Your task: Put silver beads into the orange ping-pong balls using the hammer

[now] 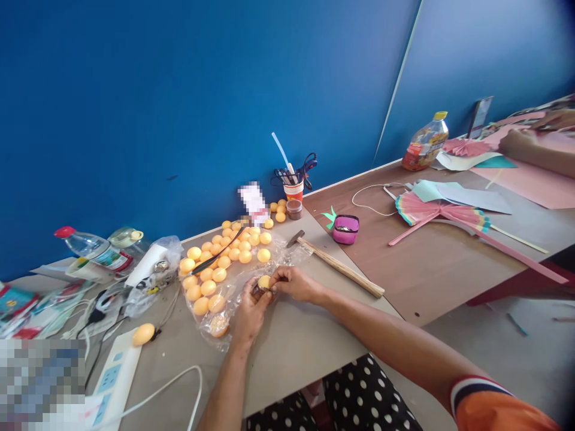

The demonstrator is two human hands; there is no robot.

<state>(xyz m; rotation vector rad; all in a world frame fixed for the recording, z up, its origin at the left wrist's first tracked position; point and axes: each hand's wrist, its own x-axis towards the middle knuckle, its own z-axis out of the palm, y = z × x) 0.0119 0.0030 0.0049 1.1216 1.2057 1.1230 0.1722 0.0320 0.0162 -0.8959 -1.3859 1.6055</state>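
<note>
Between my two hands, above the near edge of a clear plastic bag (245,293), is a small yellow-orange ball (264,281), partly hidden by my fingers. My left hand (251,308) grips it from the left, with something dark beside the ball that I cannot make out. From the other side, my right hand (294,284) has its fingertips pinched at the ball's edge. Many orange balls (218,275), like table tennis balls, lie on the plastic, crossed by a dark strap (215,257). A hammer (341,266) with a wooden handle rests just beyond my right hand.
A purple pouch (345,230), paper cup of pens (294,190) and small round jar (294,209) stand farther back. Paper fans (438,212) and a bottle (426,142) are at right, near another person's arm (534,152). Left lie bottles, cables and a power strip (117,374).
</note>
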